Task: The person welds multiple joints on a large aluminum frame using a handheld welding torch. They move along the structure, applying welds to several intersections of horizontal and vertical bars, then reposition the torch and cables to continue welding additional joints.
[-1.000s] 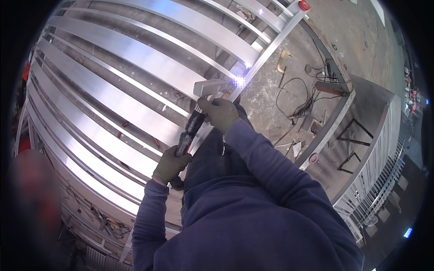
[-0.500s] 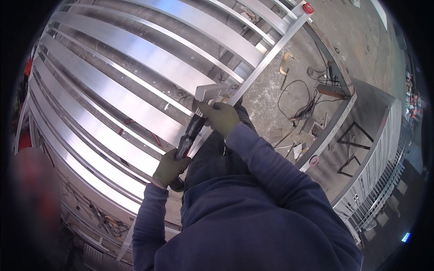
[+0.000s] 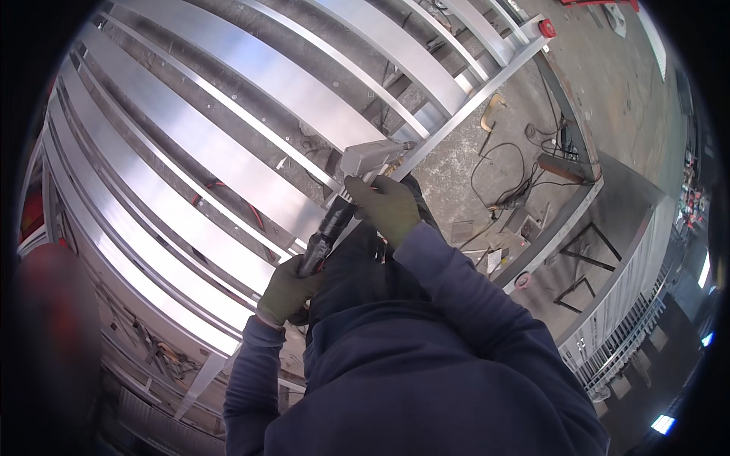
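A hand-held power tool [image 3: 331,225] with a black body lies slantwise over the near corner of a panel of silvery metal slats [image 3: 251,171]. Its grey, box-like head [image 3: 369,156] is close to the frame rail [image 3: 449,129]; whether they touch I cannot tell. My left hand [image 3: 289,290], in a dark green glove, is closed round the tool's rear end. Farther up, my gloved right hand [image 3: 386,207] grips the body just behind the head, hiding that part.
Right of the panel, a yellow clamp [image 3: 493,112] and black cables [image 3: 508,171] lie on the concrete floor. A metal frame [image 3: 566,220] stands beyond them. A red cap [image 3: 547,29] sits on the panel's far corner. Stacked railings [image 3: 635,319] are at lower right.
The view has shifted a little, so the panel and floor items sit farther right or lower. Both hands keep their hold on the tool, which stays by the same rail.
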`<state>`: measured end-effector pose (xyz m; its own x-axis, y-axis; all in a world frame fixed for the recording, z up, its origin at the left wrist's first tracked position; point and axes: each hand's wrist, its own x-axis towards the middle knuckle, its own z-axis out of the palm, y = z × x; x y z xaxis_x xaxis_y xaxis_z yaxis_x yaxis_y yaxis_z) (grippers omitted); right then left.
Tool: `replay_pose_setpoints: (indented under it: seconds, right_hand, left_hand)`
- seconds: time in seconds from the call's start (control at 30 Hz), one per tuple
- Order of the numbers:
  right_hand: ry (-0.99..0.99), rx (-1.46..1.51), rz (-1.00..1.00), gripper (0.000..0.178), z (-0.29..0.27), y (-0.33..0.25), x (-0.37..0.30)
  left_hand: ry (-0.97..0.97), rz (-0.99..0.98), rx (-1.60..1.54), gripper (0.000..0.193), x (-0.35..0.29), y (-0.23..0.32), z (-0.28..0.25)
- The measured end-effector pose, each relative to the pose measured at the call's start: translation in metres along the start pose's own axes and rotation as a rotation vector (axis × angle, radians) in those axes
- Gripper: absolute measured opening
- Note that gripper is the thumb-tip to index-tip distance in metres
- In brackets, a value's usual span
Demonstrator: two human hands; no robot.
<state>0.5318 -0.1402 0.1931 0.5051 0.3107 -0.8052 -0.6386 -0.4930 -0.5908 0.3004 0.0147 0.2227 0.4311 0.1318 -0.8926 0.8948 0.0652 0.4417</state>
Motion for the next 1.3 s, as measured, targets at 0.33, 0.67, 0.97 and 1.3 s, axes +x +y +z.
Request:
replay_pose_setpoints:
  seconds: [0.33,0.67,0.97,1.3]
  right_hand:
    - [-0.075,0.014,0.080,0.060,0.016,0.024,0.000]
    - [-0.024,-0.022,0.045,0.061,0.013,0.023,0.007]
    - [-0.016,0.048,0.099,0.056,-0.002,0.006,0.006]
    - [-0.039,0.024,0.099,0.056,-0.013,0.006,0.010]
  left_hand:
    - [-0.008,-0.012,-0.011,0.028,-0.007,-0.027,-0.012]
    - [-0.014,-0.046,0.041,0.036,-0.012,0.008,-0.015]
    - [-0.037,-0.087,0.040,0.040,-0.019,0.034,-0.005]
    - [-0.059,-0.165,0.051,0.049,-0.032,0.064,-0.002]
